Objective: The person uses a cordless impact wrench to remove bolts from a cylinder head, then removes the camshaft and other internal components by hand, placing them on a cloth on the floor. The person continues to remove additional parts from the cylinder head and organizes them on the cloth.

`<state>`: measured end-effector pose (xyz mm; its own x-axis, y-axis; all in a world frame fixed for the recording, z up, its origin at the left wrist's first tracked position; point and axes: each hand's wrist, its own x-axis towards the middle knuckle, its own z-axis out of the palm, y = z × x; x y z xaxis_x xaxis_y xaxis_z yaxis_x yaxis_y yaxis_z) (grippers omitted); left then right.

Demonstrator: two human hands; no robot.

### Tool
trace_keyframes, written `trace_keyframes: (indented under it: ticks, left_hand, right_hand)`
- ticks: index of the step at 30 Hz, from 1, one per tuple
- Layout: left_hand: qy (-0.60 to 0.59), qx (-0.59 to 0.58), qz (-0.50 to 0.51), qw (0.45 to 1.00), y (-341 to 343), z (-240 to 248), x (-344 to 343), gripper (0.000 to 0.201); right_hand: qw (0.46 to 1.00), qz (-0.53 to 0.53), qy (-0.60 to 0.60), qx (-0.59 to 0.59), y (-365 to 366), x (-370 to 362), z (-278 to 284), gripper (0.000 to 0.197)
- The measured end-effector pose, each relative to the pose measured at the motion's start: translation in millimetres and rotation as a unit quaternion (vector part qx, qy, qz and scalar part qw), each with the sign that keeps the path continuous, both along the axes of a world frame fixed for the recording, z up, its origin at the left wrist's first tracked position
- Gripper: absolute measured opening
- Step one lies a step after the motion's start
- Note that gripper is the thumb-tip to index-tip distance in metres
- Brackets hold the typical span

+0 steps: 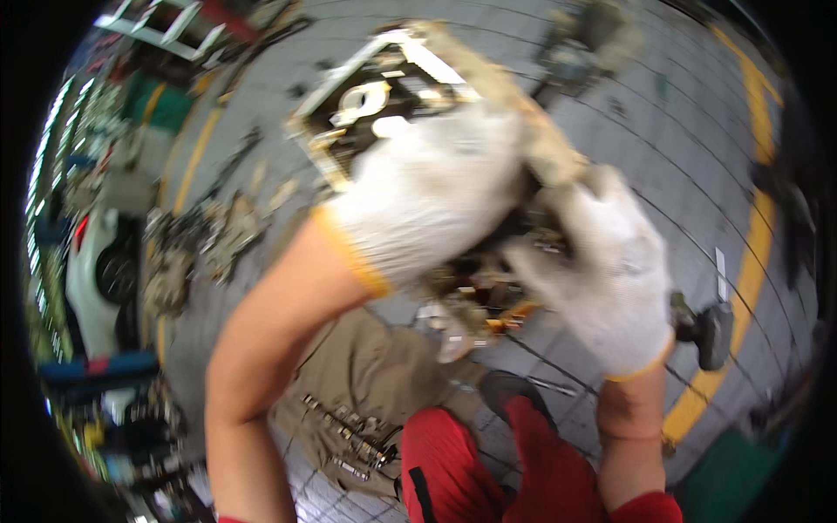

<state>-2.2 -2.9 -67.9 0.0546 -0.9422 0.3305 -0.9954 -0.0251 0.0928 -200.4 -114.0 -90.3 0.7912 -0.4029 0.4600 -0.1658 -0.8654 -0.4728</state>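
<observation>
A blurred, box-shaped metal engine part (427, 65), with a pale rim and a dark inside with a light ring-shaped piece, is tilted in front of me. My left hand (436, 183), in a white knit glove with a yellow cuff, is closed on it, its fingers partly hidden. On the lower right end, my right hand (610, 261), gloved the same way, curls its fingers round the edge. Beneath and between the hands shows a dark, oily jumble of metal parts (493, 296) with orange bits; whether it joins the held part I cannot tell.
A brown cloth (349, 357) on the tiled floor bears shafts with lobes (349, 431). To the right lies a cordless power tool (711, 331). A wrench-like tool (554, 386) is near my shoe. Metal parts (218, 235) lie left, near a white car (91, 279).
</observation>
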Motion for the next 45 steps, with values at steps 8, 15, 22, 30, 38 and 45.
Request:
trace_keyframes:
  ticks: [8,15,22,30,38,45]
  left_hand:
    - [0.076,0.089,0.096,0.988,-32,9,-31,0.028]
    - [-0.015,-0.029,0.08,0.996,-23,-12,-39,0.034]
    - [-0.041,-0.155,0.037,0.986,26,24,-15,0.023]
    - [0.141,-0.022,0.277,0.95,250,-9,-43,0.023]
    - [0.327,0.133,0.512,0.783,479,-233,-169,0.022]
    - [0.445,0.236,0.531,0.681,485,-294,-181,0.038]
  right_hand:
    - [0.997,-0.007,0.017,0.071,12,-17,-4,0.028]
    - [0.994,-0.003,0.021,0.107,6,-17,-2,0.024]
    - [0.985,0.036,-0.09,0.143,38,-30,25,0.023]
    - [0.872,0.45,0.085,0.173,198,-7,-27,0.027]
    - [0.788,0.539,0.292,0.06,369,7,-240,0.031]
    - [0.758,0.528,0.376,0.071,401,8,-325,0.034]
